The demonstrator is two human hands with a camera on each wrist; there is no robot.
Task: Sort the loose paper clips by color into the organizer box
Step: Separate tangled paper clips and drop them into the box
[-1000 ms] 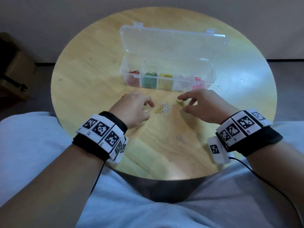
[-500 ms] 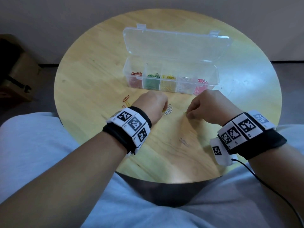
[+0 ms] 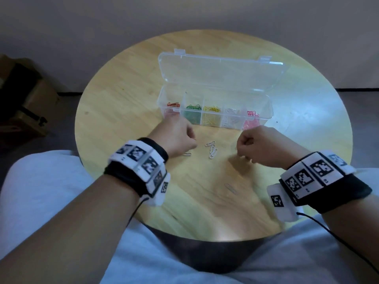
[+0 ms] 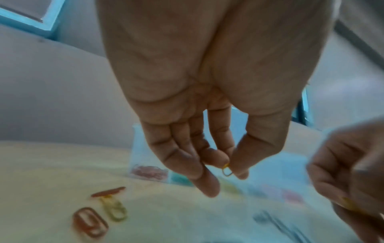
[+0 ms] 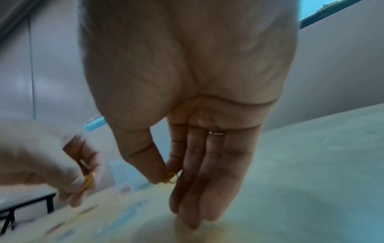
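Note:
The clear organizer box (image 3: pixel 268 111) stands open on the round wooden table (image 3: pixel 123 103), its compartments holding red, green, yellow, white and pink clips. My left hand (image 3: pixel 176 138) hovers just in front of the box's left end, thumb and forefinger pinching a yellow paper clip (image 4: pixel 227 169). My right hand (image 3: pixel 260 146) is raised near the box's right end and pinches another yellow clip (image 5: pixel 171 177). White clips (image 3: pixel 212 149) lie between the hands. Two red clips (image 4: pixel 89 222) and a yellow-green one (image 4: pixel 115 208) lie on the table left of my left hand.
One more pale clip (image 3: pixel 230 188) lies nearer the table's front edge. The box lid (image 3: pixel 221 72) leans back behind the compartments. A brown cardboard box (image 3: pixel 26 105) sits on the floor to the left. My lap is right under the table's near edge.
Both hands have closed on clips and lifted off the table. The left hand moved forward toward the box; the right hand went from reaching flat to a raised pinch.

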